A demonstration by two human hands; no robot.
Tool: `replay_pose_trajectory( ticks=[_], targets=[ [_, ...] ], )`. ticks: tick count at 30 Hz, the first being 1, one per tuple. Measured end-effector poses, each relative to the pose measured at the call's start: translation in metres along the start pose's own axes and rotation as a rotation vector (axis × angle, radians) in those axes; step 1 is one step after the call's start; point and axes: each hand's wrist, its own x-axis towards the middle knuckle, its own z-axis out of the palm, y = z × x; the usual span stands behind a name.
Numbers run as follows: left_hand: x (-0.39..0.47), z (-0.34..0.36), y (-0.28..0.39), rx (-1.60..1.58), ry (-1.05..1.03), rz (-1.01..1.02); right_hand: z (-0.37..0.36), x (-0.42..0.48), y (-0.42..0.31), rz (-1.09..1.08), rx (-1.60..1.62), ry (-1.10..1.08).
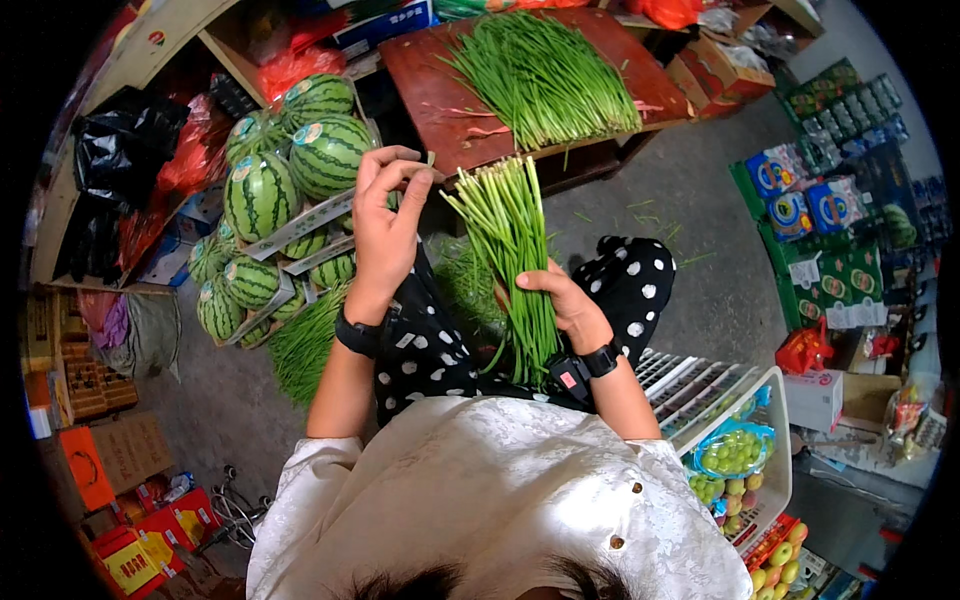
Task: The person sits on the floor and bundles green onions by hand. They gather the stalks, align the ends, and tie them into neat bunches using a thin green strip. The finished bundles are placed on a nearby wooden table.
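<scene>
My right hand grips a thick bunch of garlic chives above my lap, its pale cut ends pointing away from me. To the left of those ends, my left hand is raised and pinches a small pale bit of stalk between thumb and fingers. A larger pile of chives lies on a low reddish-brown wooden table in front of me. More long green stalks rest at my left side. Loose trimmings are heaped on the floor between my legs.
Watermelons in stacked cartons stand close on the left. A white plastic basket with bagged grapes and other fruit is near my right elbow. Packed drinks line the right. Pink strips lie on the table.
</scene>
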Motion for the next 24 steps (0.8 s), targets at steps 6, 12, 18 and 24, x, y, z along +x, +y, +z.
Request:
replay_pose_trajectory(
  ticks=[6,12,18,24],
  targets=[
    [-0.009,0.005,-0.006,-0.067,0.023,-0.134,0.005,0.000,-0.003,-0.008,-0.031,0.025],
    [-0.033,0.024,-0.016,-0.432,0.004,-0.418,0.002,0.001,-0.005,-0.018,-0.033,0.022],
    [-0.059,0.069,-0.043,-0.733,-0.173,-0.565,0.016,0.006,-0.012,0.053,-0.082,0.087],
    [-0.044,0.070,-0.035,-0.969,-0.184,-0.739,0.028,0.018,-0.008,-0.046,-0.305,0.114]
  ],
)
